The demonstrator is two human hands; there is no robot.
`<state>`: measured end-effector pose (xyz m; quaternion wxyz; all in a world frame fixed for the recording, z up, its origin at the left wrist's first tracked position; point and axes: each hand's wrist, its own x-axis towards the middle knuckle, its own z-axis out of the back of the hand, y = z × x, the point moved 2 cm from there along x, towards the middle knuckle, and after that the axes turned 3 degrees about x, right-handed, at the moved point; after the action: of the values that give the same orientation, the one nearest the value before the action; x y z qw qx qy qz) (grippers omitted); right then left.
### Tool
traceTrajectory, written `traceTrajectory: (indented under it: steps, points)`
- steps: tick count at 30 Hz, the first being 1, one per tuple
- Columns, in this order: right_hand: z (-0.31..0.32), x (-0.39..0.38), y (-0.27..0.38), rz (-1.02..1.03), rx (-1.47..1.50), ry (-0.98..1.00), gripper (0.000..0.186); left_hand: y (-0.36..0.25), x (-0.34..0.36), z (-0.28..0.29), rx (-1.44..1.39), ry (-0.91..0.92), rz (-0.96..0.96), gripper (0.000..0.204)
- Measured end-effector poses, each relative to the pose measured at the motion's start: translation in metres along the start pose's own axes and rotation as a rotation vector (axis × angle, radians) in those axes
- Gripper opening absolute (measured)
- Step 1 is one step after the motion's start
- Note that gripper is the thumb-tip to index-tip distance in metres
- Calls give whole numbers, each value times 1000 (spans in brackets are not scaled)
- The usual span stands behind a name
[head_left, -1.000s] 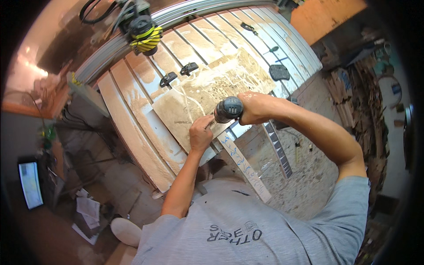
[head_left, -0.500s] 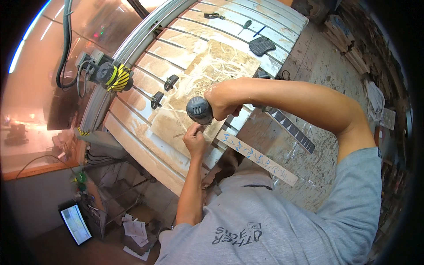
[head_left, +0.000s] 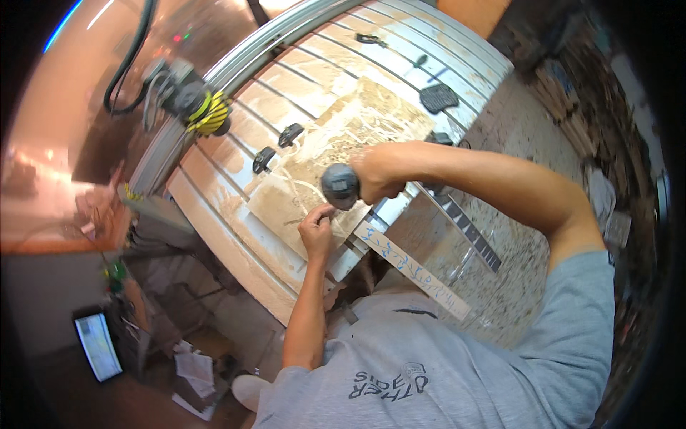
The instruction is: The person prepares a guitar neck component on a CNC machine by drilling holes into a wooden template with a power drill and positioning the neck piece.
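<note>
My right hand (head_left: 379, 174) grips a dark grey power drill (head_left: 339, 187) from its right side. The drill's rounded back end faces up, and its front end is hidden beneath it. Close to the drill's lower left is my left hand (head_left: 315, 227), its fingers pinched together; whatever lies between them is too small to make out. Under both hands a flat wooden board (head_left: 274, 205) lies on the slotted machine bed (head_left: 207, 189). Pale curly shavings (head_left: 357, 126) cover much of the board's far part.
Two black clamps (head_left: 264, 159) stand at the board's left edge. A striped machine head (head_left: 211, 114) hangs farther left. A black keypad (head_left: 438, 99) and a screwdriver (head_left: 419, 61) lie on the far bed. A marked wooden strip (head_left: 414, 270) juts past the near edge.
The whole view has shifted and turned slightly. My right hand keeps its grip on the drill, and my left hand stays pinched close beside it, now a little apart from the drill's body.
</note>
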<state>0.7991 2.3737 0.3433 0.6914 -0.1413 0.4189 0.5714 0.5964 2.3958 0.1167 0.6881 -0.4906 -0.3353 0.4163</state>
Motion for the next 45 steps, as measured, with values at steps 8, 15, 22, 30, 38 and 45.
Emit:
traceTrajectory:
  steps: [8, 15, 22, 30, 38, 45]
  points:
    - [-6, -4, 0, 31, -47, -142, 35, -6, -1, 7, -76, 39, 65, 39]
    - [19, 5, 25, -153, 17, 106, 32, -6, 1, 7, -124, -39, 13, 36]
    - [2, 0, 14, -88, 70, 101, 29, -23, 6, 16, -395, -87, 254, 29]
    - [19, 5, 26, 200, 16, 116, 28, -151, 23, -18, -383, -70, -536, 45]
    - [13, 21, 14, -168, 219, 312, 28, -144, 31, -11, -346, -248, -537, 22]
    - [13, 22, 7, -201, 204, 325, 29, -140, 33, -19, -316, -300, -525, 26]
